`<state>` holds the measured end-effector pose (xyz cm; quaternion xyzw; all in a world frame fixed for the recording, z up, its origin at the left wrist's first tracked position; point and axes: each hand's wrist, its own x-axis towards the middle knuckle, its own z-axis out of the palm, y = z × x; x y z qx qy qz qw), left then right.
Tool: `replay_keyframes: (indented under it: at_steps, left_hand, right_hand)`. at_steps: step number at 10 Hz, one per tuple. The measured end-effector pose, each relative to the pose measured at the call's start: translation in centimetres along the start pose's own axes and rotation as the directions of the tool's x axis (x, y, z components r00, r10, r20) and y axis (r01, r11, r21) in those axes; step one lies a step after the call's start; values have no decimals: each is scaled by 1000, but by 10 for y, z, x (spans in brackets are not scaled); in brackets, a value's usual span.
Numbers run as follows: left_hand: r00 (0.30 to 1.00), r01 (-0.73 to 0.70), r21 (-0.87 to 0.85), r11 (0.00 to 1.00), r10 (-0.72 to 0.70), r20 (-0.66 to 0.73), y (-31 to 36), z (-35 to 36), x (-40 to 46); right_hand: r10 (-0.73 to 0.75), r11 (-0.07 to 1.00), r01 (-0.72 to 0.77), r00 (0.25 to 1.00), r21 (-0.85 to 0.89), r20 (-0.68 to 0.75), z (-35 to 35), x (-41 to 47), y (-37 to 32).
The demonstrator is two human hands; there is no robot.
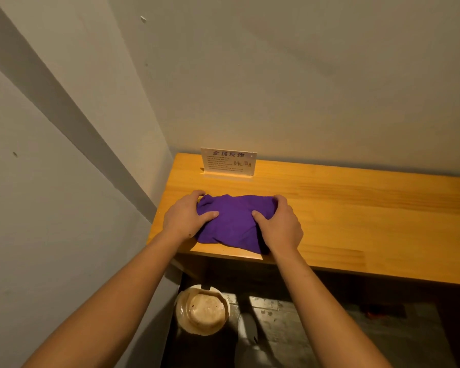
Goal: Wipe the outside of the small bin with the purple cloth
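A purple cloth (234, 221) lies bunched on the left end of a wooden counter (356, 216), near its front edge. My left hand (183, 216) grips the cloth's left side, fingers curled over its far edge and thumb on top. My right hand (279, 224) holds the right side the same way. Below the counter, on the floor by the left wall, stands the small round bin (203, 309), seen from above, pale and stained inside. Neither hand touches the bin.
A small acrylic sign (228, 162) with printed text stands against the back wall behind the cloth. Grey walls close in at the left and back. The floor under the counter is dark tile, with a pale object (246, 328) right of the bin.
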<state>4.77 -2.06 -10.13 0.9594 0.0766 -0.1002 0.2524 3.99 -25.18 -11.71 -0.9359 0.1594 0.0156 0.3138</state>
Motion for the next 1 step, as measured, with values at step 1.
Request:
replay_keyframes:
  at_steps: [1]
  left_hand:
    - [998,6,-17,1000,-7,-58,4,0,-3]
  right_hand:
    - [34,999,-35,999,-23,-36,-13,5,-11]
